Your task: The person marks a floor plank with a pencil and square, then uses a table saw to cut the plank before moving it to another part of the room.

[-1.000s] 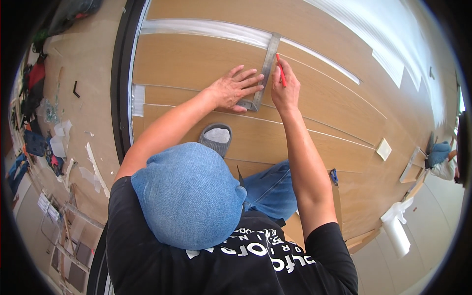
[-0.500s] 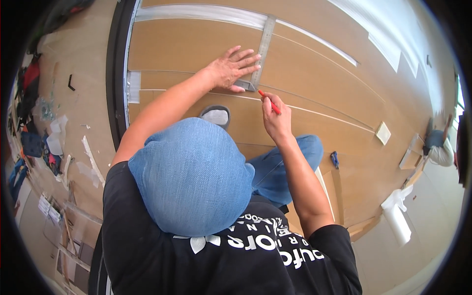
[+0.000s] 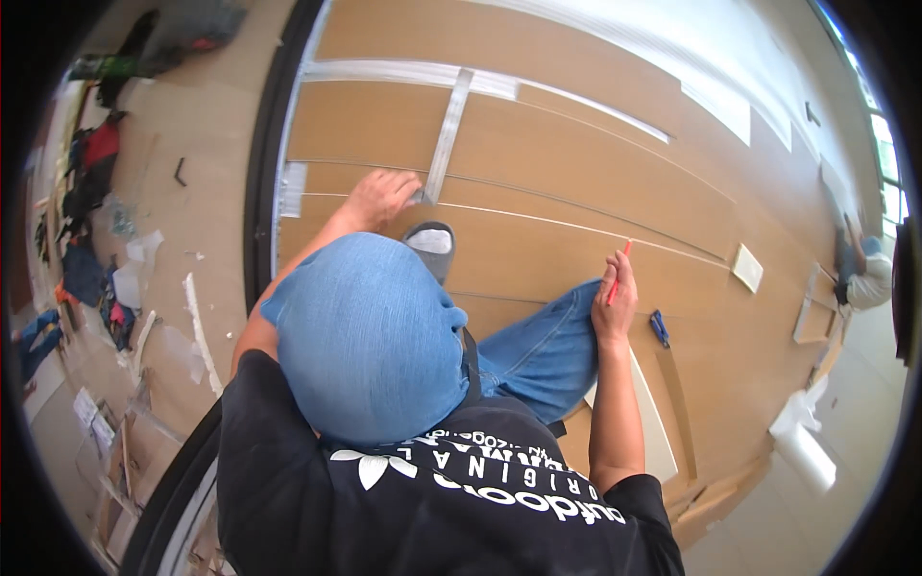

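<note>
My left hand (image 3: pixel 382 197) is at the lower end of a metal square (image 3: pixel 448 130), fingers curled on its short arm. The square's long arm lies across the wood-coloured board (image 3: pixel 379 117), reaching a white strip (image 3: pixel 384 71). A thin white line runs rightward from the square. My right hand (image 3: pixel 615 302), beside my bent right knee, holds a red pencil (image 3: pixel 624 254) pointing upward. A blue tool (image 3: pixel 660 328) lies on the board just right of that hand. My slippered foot (image 3: pixel 430 252) is below the square.
A black rail (image 3: pixel 268 192) edges the board on the left, with scraps (image 3: pixel 204 331) and dark bags on the floor beyond. A small white square piece (image 3: pixel 747 267) lies rightward. A white roll (image 3: pixel 802 451) is at lower right, and another person (image 3: pixel 864 278) is at far right.
My right hand has moved right and down with the pencil, away from the square. My left fingers, earlier spread flat beside the long arm, now curl at the square's lower end.
</note>
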`<state>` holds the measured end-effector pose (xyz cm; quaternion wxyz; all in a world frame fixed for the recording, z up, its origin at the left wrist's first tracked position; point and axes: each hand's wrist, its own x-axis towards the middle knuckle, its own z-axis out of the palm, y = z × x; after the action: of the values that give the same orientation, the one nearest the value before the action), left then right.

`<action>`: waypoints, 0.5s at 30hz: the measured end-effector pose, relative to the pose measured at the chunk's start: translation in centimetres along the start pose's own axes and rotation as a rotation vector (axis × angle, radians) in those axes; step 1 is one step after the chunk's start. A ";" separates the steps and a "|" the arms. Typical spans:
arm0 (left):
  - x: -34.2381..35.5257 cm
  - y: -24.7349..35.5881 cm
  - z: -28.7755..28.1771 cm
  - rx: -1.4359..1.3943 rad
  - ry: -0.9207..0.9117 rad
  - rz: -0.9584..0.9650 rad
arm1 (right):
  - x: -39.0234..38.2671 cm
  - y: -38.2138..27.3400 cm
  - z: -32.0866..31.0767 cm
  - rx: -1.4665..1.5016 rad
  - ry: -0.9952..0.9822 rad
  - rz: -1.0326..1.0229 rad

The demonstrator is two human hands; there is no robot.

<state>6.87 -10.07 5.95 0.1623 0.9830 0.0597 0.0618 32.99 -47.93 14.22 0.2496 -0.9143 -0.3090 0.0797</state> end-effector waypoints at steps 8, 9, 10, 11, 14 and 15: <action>-15.7 5.3 -5.3 -0.070 -0.313 -0.568 | -1.1 -1.5 -0.6 0.058 -0.101 0.037; -16.7 5.5 -5.5 -0.093 -0.326 -0.616 | -1.2 -1.6 -0.8 0.069 -0.128 0.076; -17.6 5.5 -5.8 -0.119 -0.335 -0.668 | -1.1 -1.9 -0.6 0.083 -0.121 0.060; -18.1 5.6 -5.8 -0.148 -0.334 -0.709 | -1.4 -1.7 -0.7 0.069 -0.125 0.040; -17.6 5.3 -5.8 -0.254 -0.312 -0.771 | -2.0 -0.8 -0.9 0.029 -0.075 0.011; -16.9 4.8 -5.7 -0.291 -0.298 -0.778 | -2.1 -0.3 -0.9 0.011 -0.035 0.003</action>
<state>-10.13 -15.07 11.18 0.3168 0.8524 0.3921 -0.1388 31.44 -49.32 15.17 0.2491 -0.9118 -0.3113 0.0978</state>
